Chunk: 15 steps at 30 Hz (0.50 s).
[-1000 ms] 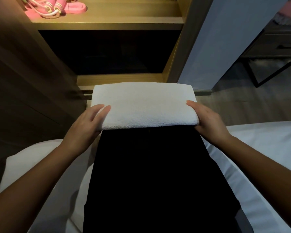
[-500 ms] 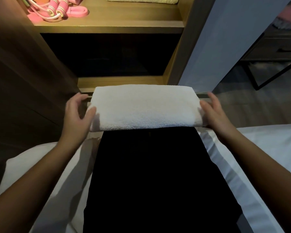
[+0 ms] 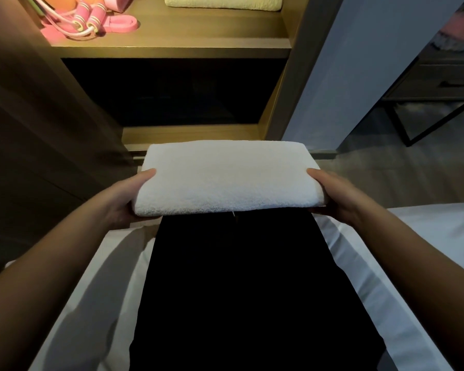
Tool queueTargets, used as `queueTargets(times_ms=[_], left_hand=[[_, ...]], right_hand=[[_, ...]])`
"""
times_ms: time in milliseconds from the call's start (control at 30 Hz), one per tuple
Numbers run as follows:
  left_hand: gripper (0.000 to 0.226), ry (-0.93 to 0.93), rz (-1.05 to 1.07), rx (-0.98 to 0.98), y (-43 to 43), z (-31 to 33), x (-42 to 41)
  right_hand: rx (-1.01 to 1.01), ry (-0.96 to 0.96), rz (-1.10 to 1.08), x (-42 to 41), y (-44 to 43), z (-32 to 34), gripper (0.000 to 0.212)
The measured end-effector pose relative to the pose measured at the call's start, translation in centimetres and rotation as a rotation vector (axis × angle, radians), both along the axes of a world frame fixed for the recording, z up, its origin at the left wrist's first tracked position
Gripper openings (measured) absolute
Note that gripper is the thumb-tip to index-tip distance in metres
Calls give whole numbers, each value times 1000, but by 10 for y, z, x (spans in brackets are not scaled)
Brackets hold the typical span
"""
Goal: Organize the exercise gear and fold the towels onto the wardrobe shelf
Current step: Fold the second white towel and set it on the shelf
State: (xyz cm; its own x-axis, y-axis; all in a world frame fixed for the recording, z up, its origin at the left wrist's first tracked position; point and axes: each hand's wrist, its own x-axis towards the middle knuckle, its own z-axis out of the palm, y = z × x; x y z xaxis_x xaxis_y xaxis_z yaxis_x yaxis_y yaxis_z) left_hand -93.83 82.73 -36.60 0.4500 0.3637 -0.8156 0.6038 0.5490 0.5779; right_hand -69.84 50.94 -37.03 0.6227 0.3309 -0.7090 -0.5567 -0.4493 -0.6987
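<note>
Clamped grips are set on both short ends of the folded white towel [image 3: 225,180] at frame centre: left hand [image 3: 127,198] and right hand [image 3: 336,196], thumbs on top. Level lifting is advised, then a flat slide onto the lit shelf [image 3: 198,38] at frame top, beside the yellow towel [image 3: 223,2].

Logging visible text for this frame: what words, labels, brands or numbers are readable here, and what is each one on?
No readable text in this frame.
white towel, gripped by the left hand and right hand: no print or label shows.
pink jump rope and pale yellow towel on the wardrobe shelf: no marks visible.
</note>
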Motion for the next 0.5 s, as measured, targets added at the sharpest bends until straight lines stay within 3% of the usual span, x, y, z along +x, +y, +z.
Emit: queueTargets(times_ms=[133,367,500], left_hand=[[26,-67,71,211,8,4,9],[51,-156,99,352,45,25,56],[43,-250,181,445,76,54,105]], right_hand=[[49,-159,-40,6,10,-1,33],[49,-275,19,60,61,31,44],[90,-380,-28,102,110,63,40]])
